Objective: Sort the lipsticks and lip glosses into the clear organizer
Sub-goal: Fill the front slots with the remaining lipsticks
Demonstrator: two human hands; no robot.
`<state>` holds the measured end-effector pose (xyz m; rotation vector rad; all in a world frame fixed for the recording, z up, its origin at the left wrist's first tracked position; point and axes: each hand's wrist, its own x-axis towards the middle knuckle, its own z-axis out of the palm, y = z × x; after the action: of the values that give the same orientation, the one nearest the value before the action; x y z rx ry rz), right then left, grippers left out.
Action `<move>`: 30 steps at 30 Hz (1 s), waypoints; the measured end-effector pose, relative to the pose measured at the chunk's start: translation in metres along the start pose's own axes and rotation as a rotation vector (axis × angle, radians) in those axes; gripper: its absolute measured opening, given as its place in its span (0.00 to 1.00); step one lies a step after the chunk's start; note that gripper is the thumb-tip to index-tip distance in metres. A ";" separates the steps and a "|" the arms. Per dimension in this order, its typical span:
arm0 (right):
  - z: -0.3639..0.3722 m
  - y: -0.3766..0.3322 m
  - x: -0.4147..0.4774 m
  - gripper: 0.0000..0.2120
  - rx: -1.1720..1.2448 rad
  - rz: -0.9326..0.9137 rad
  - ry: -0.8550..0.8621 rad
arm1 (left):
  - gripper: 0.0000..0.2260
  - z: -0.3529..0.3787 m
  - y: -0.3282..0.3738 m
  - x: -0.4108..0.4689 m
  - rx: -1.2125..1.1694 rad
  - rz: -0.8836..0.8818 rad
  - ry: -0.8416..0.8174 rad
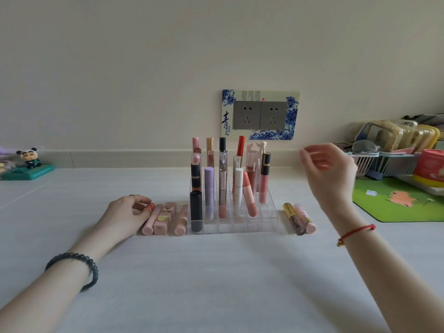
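Note:
A clear organizer (269, 221) stands mid-table, several lipsticks and glosses upright in its cells, among them a black tube (196, 211) and a lilac one (209, 192). Left of it lie several pink tubes (161, 219). My left hand (125, 215) rests on the table there, fingertips closed on a small red-striped tube (150, 207). To the organizer's right lie a gold-capped gloss (293, 218) and a pink tube (306, 219). My right hand (329, 171) hovers above and right of the organizer, fingers loosely curled, holding nothing.
A wall socket with a blue-and-white frame (260, 115) sits behind the organizer. A green mat (396, 203), baskets (384, 162) and a red tin (430, 167) crowd the right side. A panda figurine (30, 159) stands far left.

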<state>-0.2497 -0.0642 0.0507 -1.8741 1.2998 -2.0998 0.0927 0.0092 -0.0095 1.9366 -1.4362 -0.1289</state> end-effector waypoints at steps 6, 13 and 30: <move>-0.015 0.022 0.007 0.03 -0.284 0.216 -0.416 | 0.10 0.000 0.001 0.000 0.017 0.014 0.011; 0.007 0.036 -0.018 0.12 -0.699 0.214 -0.752 | 0.10 -0.001 0.002 -0.001 0.016 0.008 0.014; 0.001 0.022 -0.003 0.18 -0.430 0.309 -0.612 | 0.08 -0.001 0.002 -0.002 -0.011 0.007 0.004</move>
<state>-0.2586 -0.0777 0.0356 -2.0417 1.7882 -1.0284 0.0905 0.0110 -0.0085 1.9221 -1.4368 -0.1299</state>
